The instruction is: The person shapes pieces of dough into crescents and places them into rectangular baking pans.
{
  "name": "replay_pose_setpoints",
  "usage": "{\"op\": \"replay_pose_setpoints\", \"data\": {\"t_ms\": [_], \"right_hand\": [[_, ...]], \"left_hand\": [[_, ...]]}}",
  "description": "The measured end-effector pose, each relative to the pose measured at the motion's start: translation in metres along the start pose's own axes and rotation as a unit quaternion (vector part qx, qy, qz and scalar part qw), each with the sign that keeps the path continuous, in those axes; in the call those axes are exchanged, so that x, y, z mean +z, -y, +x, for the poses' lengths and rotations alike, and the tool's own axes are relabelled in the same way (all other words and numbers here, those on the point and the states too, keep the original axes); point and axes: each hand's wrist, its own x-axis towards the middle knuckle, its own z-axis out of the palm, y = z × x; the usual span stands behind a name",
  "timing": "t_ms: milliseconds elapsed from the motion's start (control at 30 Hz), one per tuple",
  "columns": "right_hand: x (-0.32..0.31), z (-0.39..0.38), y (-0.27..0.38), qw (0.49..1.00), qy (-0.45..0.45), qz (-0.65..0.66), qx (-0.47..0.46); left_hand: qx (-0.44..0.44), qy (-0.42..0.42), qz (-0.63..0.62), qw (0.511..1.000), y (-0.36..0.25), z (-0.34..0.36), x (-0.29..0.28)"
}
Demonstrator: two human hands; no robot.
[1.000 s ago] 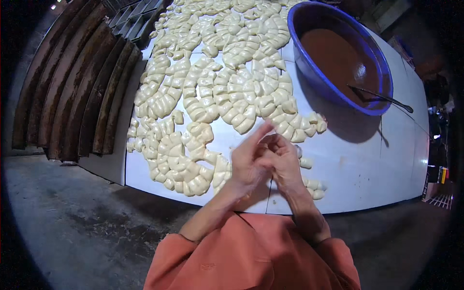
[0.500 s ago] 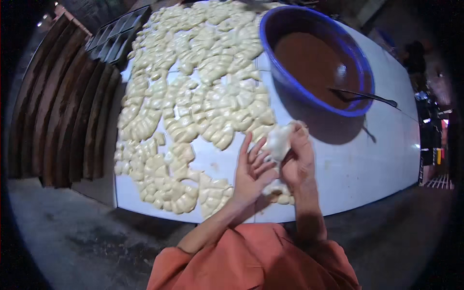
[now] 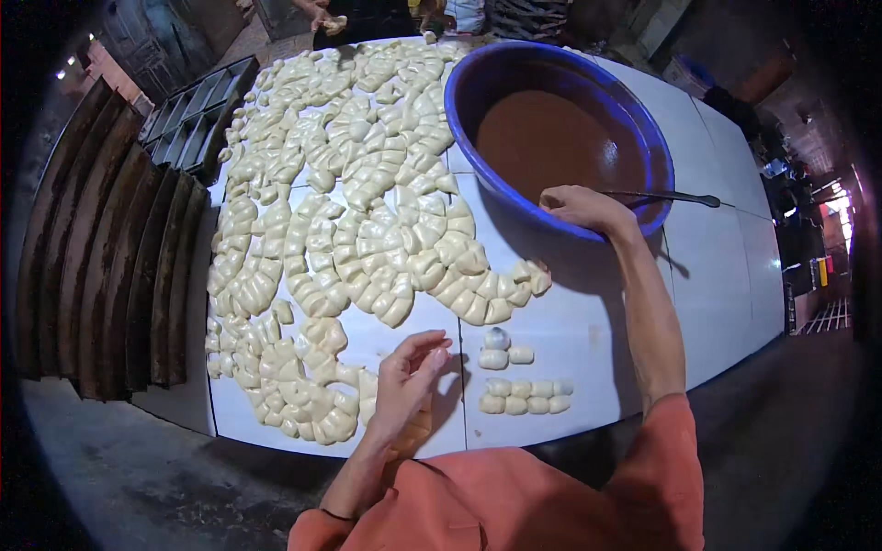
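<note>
My right hand (image 3: pixel 588 209) reaches over the near rim of a large blue tub (image 3: pixel 470 147) of brown liquid (image 3: pixel 542 138). Its fingers bend down into the tub, and the fingertips are hidden. Above the white tabletop, my left hand (image 3: pixel 409 376) hovers with its fingers loosely bent and apart, holding nothing. Between my arms lie two short rows of small pale dough pieces (image 3: pixel 525 397). Just beyond them sits a small cluster of dough pieces (image 3: pixel 496 358), one with a greyish top. Many more glossy dough pieces (image 3: pixel 367 243) spread in joined curves across the table's left side.
A dark-handled utensil (image 3: pixel 684 197) leans out over the tub's right rim. Dark curved trays or boards (image 3: pixel 101 248) stand stacked at the left, near a metal rack of pans (image 3: pixel 197 119). Across the far edge, another person's hand (image 3: pixel 331 23) holds a pale piece.
My hands have parted; a white dough lump was in my right hand. That hand has moved up to the tub, while my left dropped back. The view has tilted up, revealing the far edge.
</note>
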Motion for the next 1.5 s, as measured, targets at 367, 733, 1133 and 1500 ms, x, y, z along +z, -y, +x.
{"op": "replay_pose_setpoints", "data": {"t_ms": [367,733,1133,1500], "right_hand": [[0.0,-0.042,0.023,0.861,-0.194,0.47,0.005],[0.098,-0.084,0.073,0.587,-0.203,0.781,-0.061],[0.179,-0.102,0.097,0.772,-0.334,0.533,-0.088],[0.184,-0.098,0.105,0.697,-0.277,0.661,-0.03]], "left_hand": [[0.034,0.072,0.018,0.997,-0.001,0.031,0.025],[-0.079,0.13,-0.245,0.957,-0.007,0.076,0.105],[-0.002,0.002,-0.163,0.987,0.002,0.065,0.061],[-0.023,0.07,-0.034,0.997,-0.022,0.065,0.052]]}}
